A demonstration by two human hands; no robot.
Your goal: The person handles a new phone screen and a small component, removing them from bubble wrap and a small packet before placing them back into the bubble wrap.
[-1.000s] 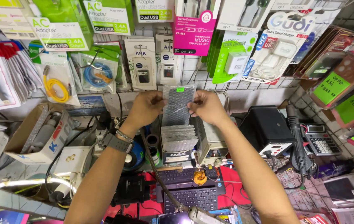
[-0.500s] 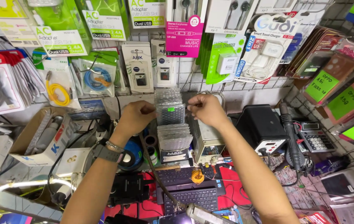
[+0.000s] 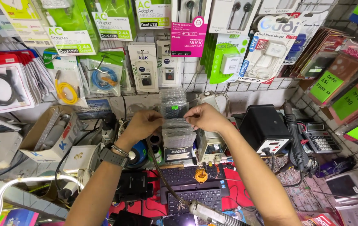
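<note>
My left hand [image 3: 144, 124] and my right hand [image 3: 204, 117] both reach forward to a stack of small bubble-wrap packets [image 3: 173, 104] standing upright in a small box [image 3: 178, 154] at the back of the bench. The fingers of each hand pinch the packets from either side, and one packet with a green sticker is raised above the rest of the stack [image 3: 179, 136]. A dark wristwatch and a bracelet sit on my left wrist [image 3: 114, 155].
Packaged chargers, cables and earphones hang on the wire wall grid [image 3: 195, 71]. A black soldering station [image 3: 265, 132] and a calculator [image 3: 320, 137] stand at the right. A cardboard box [image 3: 49, 134] lies at the left. A small keyboard [image 3: 191, 196] rests on the red mat below.
Both hands have stayed on the packet stack and shifted slightly. A packet with a green sticker now stands raised between my fingers. The camera has tilted a little.
</note>
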